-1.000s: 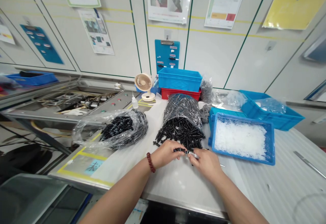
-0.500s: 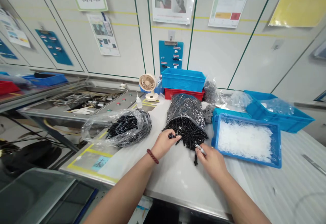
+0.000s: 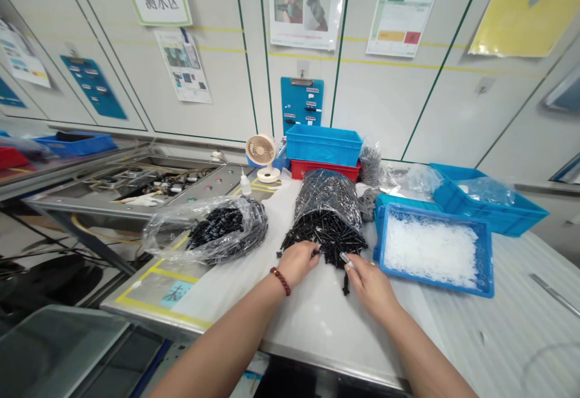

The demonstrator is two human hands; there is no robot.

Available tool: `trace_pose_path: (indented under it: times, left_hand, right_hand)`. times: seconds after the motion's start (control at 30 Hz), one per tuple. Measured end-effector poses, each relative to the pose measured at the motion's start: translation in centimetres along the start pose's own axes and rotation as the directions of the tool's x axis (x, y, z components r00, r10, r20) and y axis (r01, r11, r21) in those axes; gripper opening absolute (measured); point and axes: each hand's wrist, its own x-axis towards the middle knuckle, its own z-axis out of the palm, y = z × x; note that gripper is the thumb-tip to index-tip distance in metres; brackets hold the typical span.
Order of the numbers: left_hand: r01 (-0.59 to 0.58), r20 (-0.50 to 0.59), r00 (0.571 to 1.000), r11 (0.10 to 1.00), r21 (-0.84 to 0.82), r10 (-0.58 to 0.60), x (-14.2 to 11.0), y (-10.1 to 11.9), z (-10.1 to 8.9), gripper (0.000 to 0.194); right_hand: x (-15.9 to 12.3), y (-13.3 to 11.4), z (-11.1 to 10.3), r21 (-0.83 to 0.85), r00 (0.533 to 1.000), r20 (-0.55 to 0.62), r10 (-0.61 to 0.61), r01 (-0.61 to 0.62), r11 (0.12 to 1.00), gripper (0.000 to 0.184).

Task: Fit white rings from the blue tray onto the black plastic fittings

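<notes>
My left hand (image 3: 296, 260) is at the near edge of the opened bag (image 3: 325, 189), thumb and fingers closed on a small dark piece (image 3: 315, 253) whose shape is mostly hidden by my grip. My right hand (image 3: 374, 286), just to the near right of that bag's mouth, has its fingers clamped around a slim pale tool (image 3: 348, 260), its tip pointing at the heap of black parts (image 3: 327, 235). One loose black part (image 3: 345, 283) lies in front of the bag, beside my right fingertips; I cannot tell whether they touch it. I judge that I am at the handling of a single piece, with the tool ready beside it. From here, a move calls for a light pinch and the tool's tip brought in line with the piece, without raking the heap. The white sheet (image 3: 317, 325) spreads under all this, on the near side of the bag. Right of the bag, a blue tray (image 3: 484, 289) holds small white pieces (image 3: 430, 247); left of it sits a second, clear bag (image 3: 165, 229) with dark parts (image 3: 215, 226) inside. Beyond the bag, a blue bin (image 3: 324, 146) rests on a red bin (image 3: 324, 170), with a small fan (image 3: 260, 150) to their left.
</notes>
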Motion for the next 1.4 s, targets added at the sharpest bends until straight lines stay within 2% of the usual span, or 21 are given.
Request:
trace_pose_path:
  times: [0.07, 0.13, 0.2, 0.27, 0.37, 0.43, 0.5, 0.6, 0.7, 0.9, 1.03, 1.1, 1.23, 1.4]
  left_hand:
    - [-0.016, -0.027, 1.0, 0.997, -0.078, 0.014, 0.0, 0.0, -0.4, 0.017]
    - [-0.034, -0.043, 0.999, 0.968, -0.248, 0.024, 0.0, 0.1, -0.6, 0.015]
    - [-0.022, -0.015, 1.0, 0.868, -0.495, 0.017, 0.1, 0.3, -0.8, 0.012]
    - [0.047, 0.063, 0.998, 0.715, -0.698, -0.004, 0.0, 0.4, -0.7, 0.011]
    - [0.128, 0.149, 0.989, 0.586, -0.8, -0.013, -0.1, 0.4, -0.7, 0.019]
    - [0.104, 0.135, 0.991, 0.588, -0.802, 0.009, -0.2, 0.3, -0.8, 0.027]
    - [0.038, 0.089, 0.995, 0.643, -0.765, 0.047, -0.3, 0.3, -0.7, 0.029]
    - [-0.073, 0.032, 0.991, 0.723, -0.687, 0.131, -0.4, 0.2, -0.5, 0.025]
    - [-0.137, 0.027, 0.98, 0.761, -0.634, 0.198, -0.4, 0.2, -0.1, 0.02]
    - [-0.152, 0.057, 0.972, 0.795, -0.587, 0.228, -0.5, 0.1, -0.2, 0.022]
    - [-0.291, 0.013, 0.941, 0.832, -0.473, 0.337, -0.4, -0.1, 0.2, 0.021]
    - [-0.347, 0.026, 0.919, 0.841, -0.414, 0.392, -0.4, -0.2, 0.6, 0.022]
    - [-0.388, 0.041, 0.903, 0.853, -0.349, 0.428, -0.5, -0.2, 0.9, 0.025]
    - [-0.43, 0.044, 0.88, 0.832, -0.351, 0.473, -0.6, 0.1, 0.8, 0.025]
  right_hand:
    - [0.0, 0.1, 0.1, 0.035, 1.0, 0.006, -0.007, 0.006, 0.999, 0.032]
    - [-0.1, 0.1, 0.0, 0.041, 0.999, 0.029, 0.019, -0.02, 0.999, 0.031]
    - [-0.1, 0.0, -0.2, 0.027, 0.997, 0.058, 0.047, -0.048, 0.998, 0.029]
    - [-0.1, -0.1, -0.3, 0.015, 0.995, 0.085, 0.057, -0.059, 0.998, 0.026]
    - [-0.2, -0.2, -0.4, 0.026, 0.993, 0.107, 0.043, -0.046, 0.999, 0.023]
    - [-0.2, -0.2, -0.4, 0.037, 0.993, 0.117, 0.029, -0.034, 0.999, 0.021]
    - [-0.2, -0.3, -0.4, 0.029, 0.991, 0.131, 0.024, -0.028, 0.999, 0.02]
    - [-0.2, -0.5, -0.5, -0.013, 0.988, 0.155, 0.023, -0.022, 1.0, 0.02]
    - [-0.3, -0.7, -0.6, -0.058, 0.985, 0.172, 0.009, 0.002, 0.998, 0.02]
    - [-0.3, -0.6, -0.9, -0.038, 0.979, 0.199, -0.044, 0.052, 0.998, 0.02]
    - [-0.3, -0.6, -0.8, -0.073, 0.977, 0.208, -0.054, 0.07, 0.995, 0.02]
    - [-0.4, -0.5, -0.6, -0.107, 0.979, 0.198, -0.052, 0.074, 0.991, 0.019]
    - [-0.5, -0.5, -0.3, -0.119, 0.981, 0.184, -0.062, 0.085, 0.989, 0.019]
    - [-0.5, -0.5, -0.1, -0.211, 0.991, 0.136, 0.003, 0.026, 0.977, 0.023]
